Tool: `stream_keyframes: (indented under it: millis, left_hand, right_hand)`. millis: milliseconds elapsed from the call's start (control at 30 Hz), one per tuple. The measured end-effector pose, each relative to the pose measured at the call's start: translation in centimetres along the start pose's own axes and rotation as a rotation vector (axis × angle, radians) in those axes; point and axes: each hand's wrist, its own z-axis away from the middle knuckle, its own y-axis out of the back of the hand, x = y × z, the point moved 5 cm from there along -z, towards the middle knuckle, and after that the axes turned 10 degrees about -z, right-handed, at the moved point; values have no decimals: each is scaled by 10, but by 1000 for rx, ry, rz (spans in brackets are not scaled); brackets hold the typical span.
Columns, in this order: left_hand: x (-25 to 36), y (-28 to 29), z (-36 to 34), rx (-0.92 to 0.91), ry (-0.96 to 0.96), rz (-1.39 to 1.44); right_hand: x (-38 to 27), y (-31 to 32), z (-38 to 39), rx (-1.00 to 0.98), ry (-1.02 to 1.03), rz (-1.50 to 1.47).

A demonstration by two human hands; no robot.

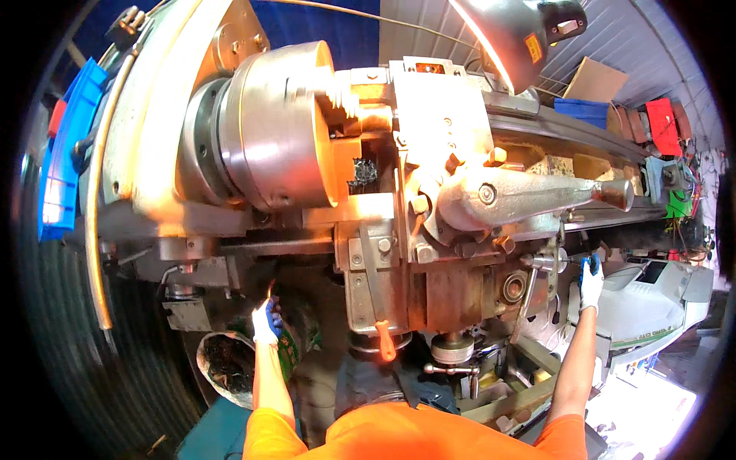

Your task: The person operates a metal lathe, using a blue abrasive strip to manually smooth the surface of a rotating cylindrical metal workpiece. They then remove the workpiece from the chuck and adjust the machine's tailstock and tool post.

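Observation:
My left hand [268,322], in a white and blue glove, is below the lathe's chuck [264,130]. Its fingers are curled, and a thin, bright tip shows above them; what it belongs to is not clear. My right hand [590,285], gloved alike, is raised at the right with its fingers closed round the dark end of a lever [550,262] on the lathe's carriage. Between the two stands the tool post with a large metal clamping handle [529,195]. Dark, shiny metal chips [363,175] lie beside the chuck.
A bag of dark chips [226,368] stands below my left hand. An orange-handled tool [385,341] hangs down the lathe's front. A lamp [510,38] leans over the machine from above. Parts lie in a tray [491,395] at the lower right, near a pale machine cover [652,299].

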Motion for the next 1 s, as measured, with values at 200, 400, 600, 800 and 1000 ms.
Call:
stream_keyframes:
  millis: [200,400,600,800,1000]
  left_hand:
    - [3,-4,0,56,26,37]
    - [2,-6,0,2,27,122]
    - [-12,-5,9,83,-109,70]
    - [-80,47,38,207,-118,-488]
    - [-192,81,111,-90,164,-877]
  right_hand:
    - [4,2,-7,-20,-36,30]
    - [7,-3,-25,-19,79,82]
    - [37,-6,-46,-17,-49,-169]
    - [45,-22,-43,-79,-239,-446]
    - [42,-26,-35,-77,-243,-482]
